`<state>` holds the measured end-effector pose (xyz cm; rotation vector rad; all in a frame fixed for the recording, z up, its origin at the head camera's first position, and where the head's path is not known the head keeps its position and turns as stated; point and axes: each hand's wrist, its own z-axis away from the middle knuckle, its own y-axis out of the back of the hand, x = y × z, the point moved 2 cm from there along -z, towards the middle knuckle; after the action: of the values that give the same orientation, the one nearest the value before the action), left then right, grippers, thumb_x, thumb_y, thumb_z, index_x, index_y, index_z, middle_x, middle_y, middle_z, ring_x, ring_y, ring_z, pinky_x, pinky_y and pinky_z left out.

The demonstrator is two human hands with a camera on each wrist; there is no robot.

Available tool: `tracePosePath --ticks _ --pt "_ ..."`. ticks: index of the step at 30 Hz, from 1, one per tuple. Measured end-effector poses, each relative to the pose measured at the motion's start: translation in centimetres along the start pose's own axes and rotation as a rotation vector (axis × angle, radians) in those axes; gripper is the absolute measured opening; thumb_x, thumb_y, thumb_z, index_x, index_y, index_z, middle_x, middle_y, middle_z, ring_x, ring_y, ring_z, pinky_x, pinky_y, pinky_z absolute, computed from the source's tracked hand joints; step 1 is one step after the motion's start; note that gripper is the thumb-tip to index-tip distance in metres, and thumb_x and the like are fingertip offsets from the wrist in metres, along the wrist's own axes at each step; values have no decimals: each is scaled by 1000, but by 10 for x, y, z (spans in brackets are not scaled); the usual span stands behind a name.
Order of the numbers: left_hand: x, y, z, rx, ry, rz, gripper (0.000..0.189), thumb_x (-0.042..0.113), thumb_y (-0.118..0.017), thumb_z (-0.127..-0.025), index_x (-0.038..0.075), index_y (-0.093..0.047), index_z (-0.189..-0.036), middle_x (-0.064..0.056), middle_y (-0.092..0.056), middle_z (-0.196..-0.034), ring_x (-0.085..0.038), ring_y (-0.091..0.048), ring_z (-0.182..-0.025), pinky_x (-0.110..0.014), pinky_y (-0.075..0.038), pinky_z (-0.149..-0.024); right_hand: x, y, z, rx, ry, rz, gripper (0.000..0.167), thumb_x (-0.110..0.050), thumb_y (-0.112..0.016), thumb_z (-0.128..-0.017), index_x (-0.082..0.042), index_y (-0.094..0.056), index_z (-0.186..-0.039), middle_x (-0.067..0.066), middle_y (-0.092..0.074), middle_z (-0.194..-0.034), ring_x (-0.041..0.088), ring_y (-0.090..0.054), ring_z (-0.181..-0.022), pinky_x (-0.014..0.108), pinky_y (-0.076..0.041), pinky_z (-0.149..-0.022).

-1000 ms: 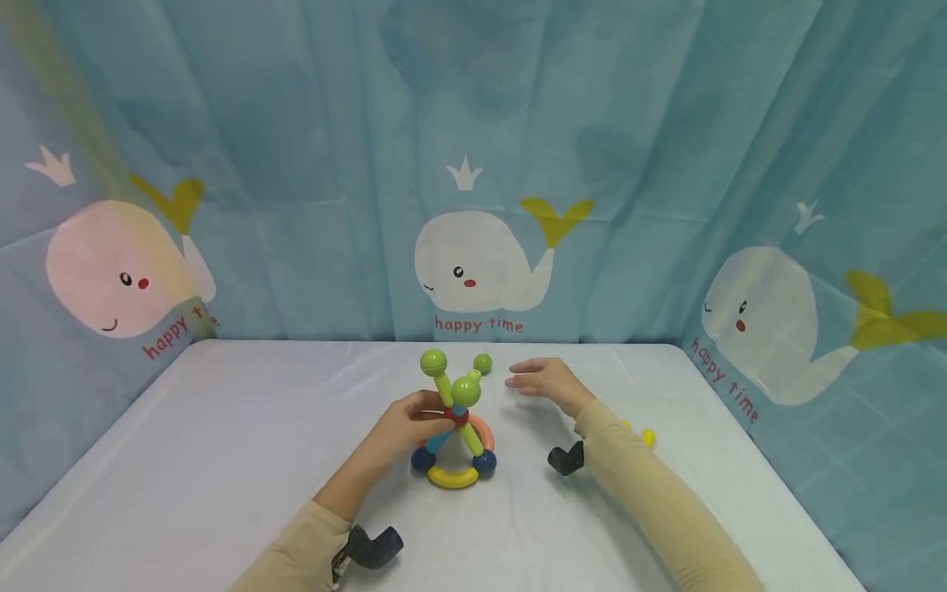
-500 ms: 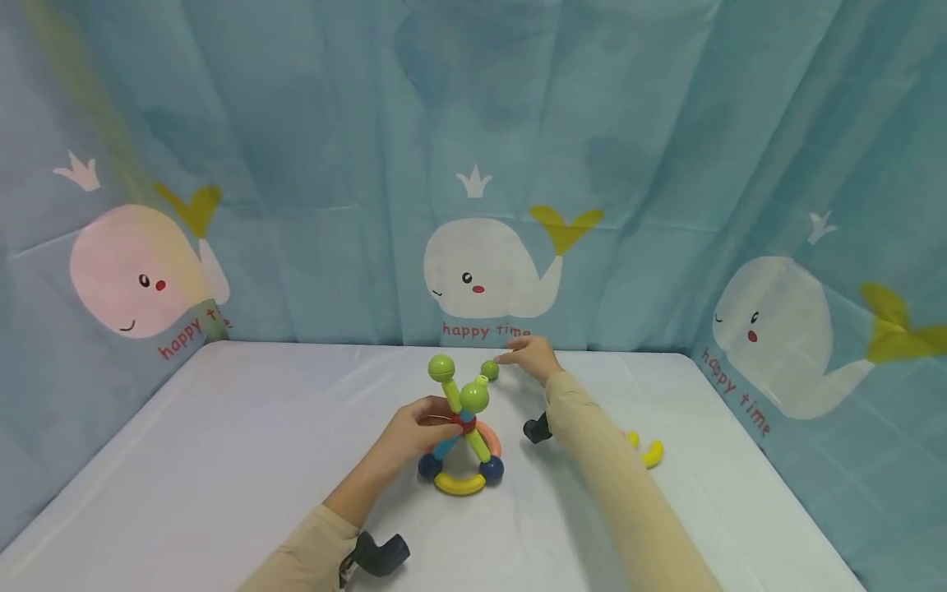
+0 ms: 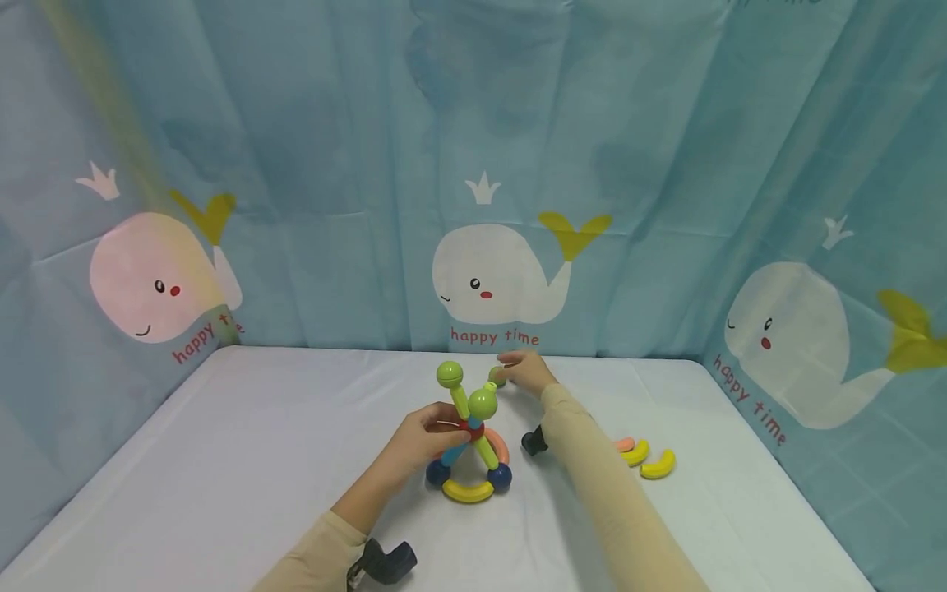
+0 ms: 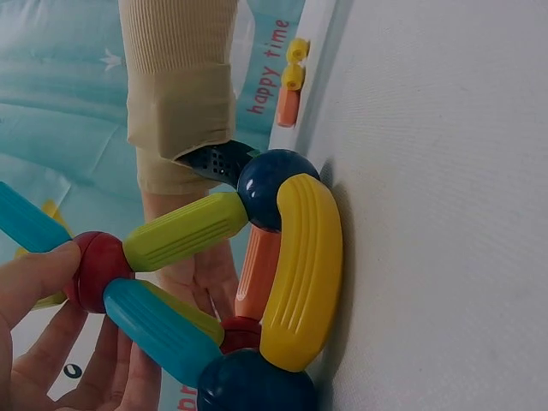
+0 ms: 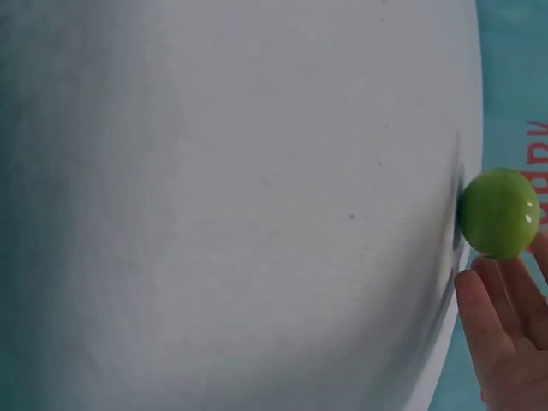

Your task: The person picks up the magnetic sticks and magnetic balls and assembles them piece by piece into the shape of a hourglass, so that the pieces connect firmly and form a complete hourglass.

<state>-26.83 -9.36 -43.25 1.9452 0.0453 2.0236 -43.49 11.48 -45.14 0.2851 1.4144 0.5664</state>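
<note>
My left hand (image 3: 423,440) pinches the red ball (image 4: 98,272) at the middle of a magnetic stick-and-ball structure, thumb on one side and fingers on the other. Lime and blue sticks slope from it to dark blue balls (image 3: 500,477), which stand on the table with a yellow curved stick (image 3: 468,492) between them. Two green balls (image 3: 449,374) top the upper sticks. At the far edge, my right hand (image 3: 527,372) is at a loose green ball (image 5: 499,212), its fingers fairly straight beside it. Whether they touch it firmly is hard to tell.
Yellow curved sticks (image 3: 658,464) and a coral piece (image 3: 625,445) lie on the white table (image 3: 259,460) right of the right forearm. A blue whale-print curtain (image 3: 333,271) hangs behind the table. Dark wrist cameras (image 3: 390,562) stick out from the sleeves.
My right hand has moved left and away from me to the loose green ball. The left hand keeps its hold on the structure. The whole view has shifted slightly.
</note>
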Motion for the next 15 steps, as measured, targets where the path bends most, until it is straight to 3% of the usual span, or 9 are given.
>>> tracePosePath --ticks 10,12,15 --pt "2 -1 0 -3 1 7 39 30 -75 -88 11 -65 -121 -7 -73 -112 -15 -65 -101 -30 -48 -73 2 -2 1 -17 9 79 34 -19 -78 -82 -12 -74 -115 6 -72 -117 18 -66 -97 35 -54 -88" --pt "2 -1 0 4 3 4 37 30 -75 -88 13 -66 -120 -7 -73 -112 -16 -65 -101 -30 -49 -73 -2 -1 9 -4 22 21 35 -21 -78 -84 -11 -72 -117 6 -71 -119 18 -67 -99 33 -55 -88" --pt "1 0 1 8 -2 -7 36 30 -74 -88 13 -66 -119 -7 -74 -111 -17 -65 -102 -32 -50 -75 -11 3 27 12 61 -206 41 -25 -75 -88 -11 -67 -126 7 -66 -128 21 -66 -112 34 -55 -97"
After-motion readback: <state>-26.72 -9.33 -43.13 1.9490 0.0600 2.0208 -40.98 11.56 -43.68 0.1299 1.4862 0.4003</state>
